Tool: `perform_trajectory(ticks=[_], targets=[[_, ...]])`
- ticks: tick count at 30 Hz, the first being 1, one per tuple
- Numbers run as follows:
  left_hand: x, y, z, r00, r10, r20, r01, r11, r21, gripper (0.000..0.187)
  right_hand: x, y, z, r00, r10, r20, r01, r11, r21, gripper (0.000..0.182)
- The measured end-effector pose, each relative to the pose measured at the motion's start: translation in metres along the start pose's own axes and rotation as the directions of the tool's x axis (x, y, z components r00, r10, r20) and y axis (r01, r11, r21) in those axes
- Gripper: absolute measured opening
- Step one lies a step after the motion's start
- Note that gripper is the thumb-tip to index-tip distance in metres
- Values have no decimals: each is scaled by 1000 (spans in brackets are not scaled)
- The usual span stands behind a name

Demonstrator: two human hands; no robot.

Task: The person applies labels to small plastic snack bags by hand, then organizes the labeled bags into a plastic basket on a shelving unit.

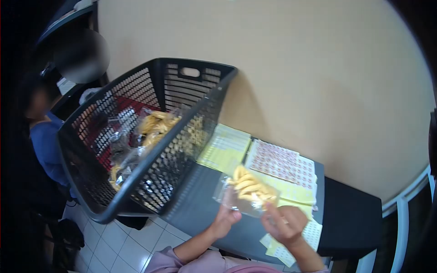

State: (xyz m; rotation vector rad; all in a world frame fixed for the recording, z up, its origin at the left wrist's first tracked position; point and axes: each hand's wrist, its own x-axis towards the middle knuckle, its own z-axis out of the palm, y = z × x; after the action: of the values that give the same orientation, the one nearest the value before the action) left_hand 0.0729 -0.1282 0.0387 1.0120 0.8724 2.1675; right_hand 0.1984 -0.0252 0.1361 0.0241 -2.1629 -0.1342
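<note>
A clear plastic bag of yellow, curved, finger-like pieces (249, 185) is held up over the grey table. My left hand (224, 221) grips its lower left side, the thumb lying across the film. At the lower right corner of the bag, my right hand (287, 224) pinches the plastic, fingers curled. Beneath and behind the right hand lie sticker sheets (278, 159) with small reddish printed marks. More sheets of small labels (312, 234) on yellowish backing stick out past the right wrist. What exactly the yellow pieces are, I cannot make out.
A large black slatted basket (157, 182) stands tilted in view at the left, with several similar bags (157, 125) inside. Yellowish printed sheets (225, 148) lie beside it. A wall (318, 68) rises behind the grey table (186, 200). A person in a blue sleeve (48, 145) is at far left.
</note>
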Motion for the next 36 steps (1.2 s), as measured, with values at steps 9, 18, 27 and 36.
perform_trajectory(ticks=[9,18,27,36], targets=[[14,-4,64,953,-282,-110,254,942,-218,37,-53,-3,-23,967,161,199,-217,929,300,32],[5,-17,73,943,-330,45,332,929,-165,38,-60,21,-16,645,714,272,-652,329,683,26],[13,-14,65,975,-194,-106,208,968,140,46,-61,15,4,627,734,259,-552,185,813,14],[30,5,55,995,-91,-28,95,970,225,36,-51,5,12,522,805,282,-567,80,820,6]])
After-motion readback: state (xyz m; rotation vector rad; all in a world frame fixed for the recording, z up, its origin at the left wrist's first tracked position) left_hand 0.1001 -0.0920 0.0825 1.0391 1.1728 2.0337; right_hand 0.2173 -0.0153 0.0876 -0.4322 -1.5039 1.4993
